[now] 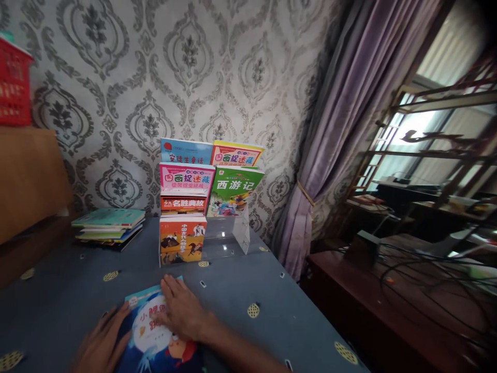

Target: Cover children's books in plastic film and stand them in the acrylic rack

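Note:
A blue picture book (151, 357) with a white circle and red lettering on its cover lies face up at the table's near side. My right hand (182, 308) rests across the book's upper right part, fingers stretched out over the cover. At the book's left edge is my left hand (103, 339), slightly blurred, with its fingers extended and touching the edge. Beyond the hands stands a clear display rack (241, 233). It holds an orange book (182, 241), a green book (236, 186), a pink book (187, 178) and others in stepped rows.
A stack of books (108, 223) lies at the table's back left. Further left are a cardboard box (31, 176) and a red basket (14, 83). The blue patterned tablecloth (248, 290) meets the wall behind. On the right are a purple curtain (330, 119) and a dark red table (373, 305) with cables.

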Action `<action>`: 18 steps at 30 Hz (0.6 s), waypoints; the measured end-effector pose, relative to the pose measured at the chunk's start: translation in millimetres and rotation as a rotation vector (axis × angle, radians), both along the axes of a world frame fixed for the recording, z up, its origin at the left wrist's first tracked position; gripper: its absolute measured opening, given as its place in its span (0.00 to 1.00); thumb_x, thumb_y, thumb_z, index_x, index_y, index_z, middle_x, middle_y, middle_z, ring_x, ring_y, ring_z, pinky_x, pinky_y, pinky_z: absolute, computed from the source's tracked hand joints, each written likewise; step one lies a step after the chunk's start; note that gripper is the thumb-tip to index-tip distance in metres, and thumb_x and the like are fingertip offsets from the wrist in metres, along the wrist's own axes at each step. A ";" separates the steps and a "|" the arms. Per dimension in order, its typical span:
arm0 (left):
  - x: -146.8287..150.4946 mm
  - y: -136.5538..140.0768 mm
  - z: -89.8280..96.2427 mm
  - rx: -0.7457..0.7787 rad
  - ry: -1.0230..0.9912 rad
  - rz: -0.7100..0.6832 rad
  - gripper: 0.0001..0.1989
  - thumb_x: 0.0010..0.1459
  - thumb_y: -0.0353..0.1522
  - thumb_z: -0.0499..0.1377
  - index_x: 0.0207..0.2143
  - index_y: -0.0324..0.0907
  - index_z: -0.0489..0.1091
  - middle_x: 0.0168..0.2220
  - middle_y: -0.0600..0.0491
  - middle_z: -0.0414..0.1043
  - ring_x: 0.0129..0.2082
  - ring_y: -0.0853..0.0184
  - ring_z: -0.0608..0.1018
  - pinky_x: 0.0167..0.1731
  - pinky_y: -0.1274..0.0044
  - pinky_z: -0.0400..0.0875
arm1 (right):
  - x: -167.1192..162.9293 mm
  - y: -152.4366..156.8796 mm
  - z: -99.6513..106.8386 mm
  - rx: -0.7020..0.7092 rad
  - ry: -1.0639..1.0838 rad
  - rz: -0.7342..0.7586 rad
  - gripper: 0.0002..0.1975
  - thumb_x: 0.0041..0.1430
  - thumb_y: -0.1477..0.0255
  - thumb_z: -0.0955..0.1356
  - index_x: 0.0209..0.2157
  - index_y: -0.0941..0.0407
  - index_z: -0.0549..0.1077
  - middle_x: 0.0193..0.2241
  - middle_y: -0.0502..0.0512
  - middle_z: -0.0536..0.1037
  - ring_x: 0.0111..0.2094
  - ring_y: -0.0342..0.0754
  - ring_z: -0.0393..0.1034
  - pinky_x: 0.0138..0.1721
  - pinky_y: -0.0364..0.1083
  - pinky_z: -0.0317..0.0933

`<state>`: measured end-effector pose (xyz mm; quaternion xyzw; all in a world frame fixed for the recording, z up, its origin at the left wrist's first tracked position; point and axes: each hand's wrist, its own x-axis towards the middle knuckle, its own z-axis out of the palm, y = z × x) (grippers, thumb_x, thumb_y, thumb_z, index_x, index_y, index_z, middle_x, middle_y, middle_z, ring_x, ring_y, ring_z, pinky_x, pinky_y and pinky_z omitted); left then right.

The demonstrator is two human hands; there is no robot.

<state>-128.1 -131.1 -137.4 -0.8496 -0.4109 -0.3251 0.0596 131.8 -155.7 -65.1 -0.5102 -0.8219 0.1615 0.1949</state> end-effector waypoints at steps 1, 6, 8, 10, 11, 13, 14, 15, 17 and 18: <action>-0.2 0.4 -1.1 0.006 0.002 0.004 0.19 0.63 0.35 0.52 0.54 0.52 0.73 0.52 0.56 0.79 0.49 0.59 0.82 0.43 0.70 0.82 | 4.6 -1.5 0.4 -0.001 0.001 -0.008 0.39 0.68 0.53 0.63 0.68 0.67 0.55 0.68 0.73 0.55 0.70 0.60 0.47 0.69 0.60 0.46; 2.0 -0.3 0.3 0.000 0.141 0.048 0.20 0.63 0.36 0.51 0.53 0.48 0.75 0.53 0.51 0.78 0.52 0.55 0.80 0.45 0.66 0.80 | 19.3 -3.7 -0.1 -0.018 0.038 -0.010 0.31 0.71 0.60 0.59 0.68 0.63 0.58 0.69 0.68 0.56 0.71 0.56 0.46 0.70 0.57 0.42; 11.5 -3.0 7.9 -0.017 0.233 0.112 0.20 0.63 0.36 0.50 0.52 0.44 0.76 0.53 0.47 0.78 0.55 0.51 0.78 0.47 0.61 0.78 | 23.7 -0.6 -0.9 -0.057 0.097 0.009 0.29 0.72 0.62 0.57 0.68 0.62 0.57 0.69 0.66 0.58 0.71 0.53 0.46 0.71 0.56 0.41; 27.4 -6.0 18.7 -0.043 0.318 0.131 0.20 0.64 0.35 0.49 0.51 0.42 0.76 0.55 0.44 0.76 0.59 0.48 0.74 0.51 0.54 0.74 | 27.9 3.0 -0.5 -0.115 0.179 0.023 0.29 0.73 0.62 0.54 0.69 0.61 0.55 0.69 0.64 0.57 0.71 0.50 0.46 0.71 0.55 0.40; 37.1 -7.2 24.5 -0.057 0.345 0.095 0.20 0.65 0.35 0.49 0.52 0.42 0.76 0.57 0.43 0.75 0.61 0.49 0.72 0.54 0.54 0.71 | 29.8 4.5 0.4 -0.144 0.219 0.025 0.29 0.74 0.61 0.54 0.69 0.60 0.54 0.69 0.63 0.57 0.71 0.49 0.46 0.71 0.55 0.39; 57.4 -9.1 35.5 -0.077 0.364 -0.031 0.21 0.67 0.36 0.49 0.55 0.43 0.74 0.59 0.44 0.73 0.61 0.53 0.72 0.58 0.58 0.68 | 33.0 6.3 3.7 -0.190 0.281 0.019 0.30 0.74 0.58 0.52 0.70 0.57 0.54 0.69 0.59 0.57 0.71 0.48 0.47 0.71 0.55 0.39; 67.1 -10.2 40.6 -0.090 0.349 -0.089 0.21 0.68 0.37 0.48 0.58 0.43 0.72 0.59 0.44 0.72 0.61 0.56 0.72 0.60 0.60 0.67 | 34.4 6.8 5.6 -0.207 0.303 0.014 0.30 0.73 0.56 0.52 0.70 0.55 0.54 0.69 0.58 0.57 0.70 0.48 0.48 0.71 0.55 0.40; 76.1 -11.7 45.4 -0.105 0.343 -0.154 0.22 0.69 0.37 0.47 0.60 0.43 0.69 0.61 0.44 0.70 0.62 0.58 0.71 0.61 0.61 0.65 | 35.5 7.0 7.3 -0.220 0.323 0.012 0.31 0.73 0.55 0.52 0.70 0.55 0.54 0.69 0.58 0.58 0.70 0.48 0.49 0.71 0.55 0.41; 90.9 -17.0 54.7 -0.157 0.354 -0.263 0.24 0.71 0.37 0.46 0.65 0.42 0.63 0.64 0.43 0.65 0.65 0.59 0.67 0.64 0.60 0.61 | 37.5 7.3 9.6 -0.233 0.359 0.025 0.32 0.72 0.53 0.52 0.69 0.56 0.55 0.69 0.59 0.59 0.70 0.49 0.51 0.70 0.54 0.43; 96.6 -20.9 59.6 -0.195 0.369 -0.304 0.24 0.71 0.37 0.46 0.66 0.42 0.61 0.66 0.43 0.63 0.66 0.59 0.65 0.65 0.59 0.59 | 38.2 7.6 9.8 -0.235 0.373 0.035 0.33 0.72 0.53 0.52 0.69 0.56 0.55 0.69 0.59 0.59 0.69 0.49 0.51 0.70 0.55 0.44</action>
